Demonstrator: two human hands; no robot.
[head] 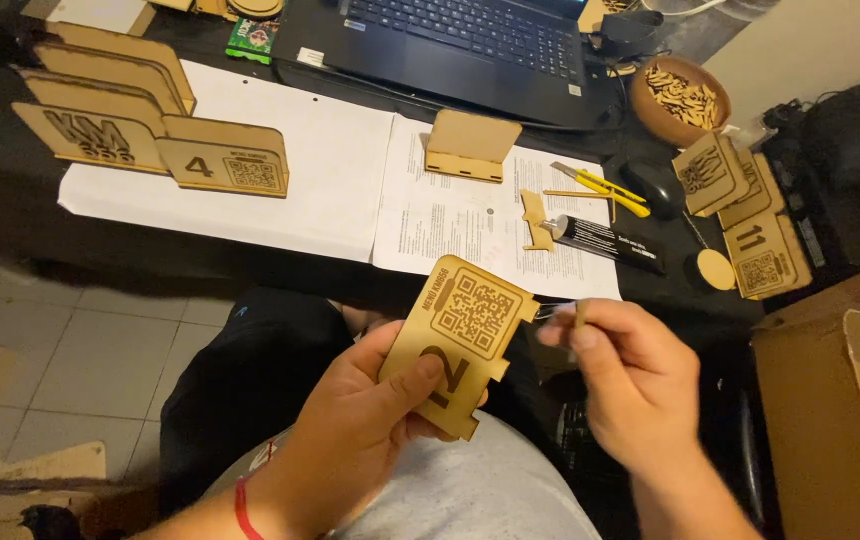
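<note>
My left hand (360, 420) grips a flat wooden plaque (460, 335) engraved with a square code and a numeral, held over my lap with the thumb on its face. Just to the plaque's right, my right hand (630, 375) pinches a thin stick-like piece (578, 318) between thumb and fingers; it is blurred. On the desk ahead lie a black glue tube (605, 243), a yellow utility knife (600, 186), a small wooden piece (537, 222) and a folded wooden stand (470, 145) on printed paper sheets (430, 220).
Several finished wooden plaques (220, 165) stand at the left on white paper, and more plaques (750, 215) lie at the right. A wooden bowl of small pieces (680, 100), a black mouse (652, 186) and a laptop (460, 45) sit behind. A cardboard box (840, 420) stands at right.
</note>
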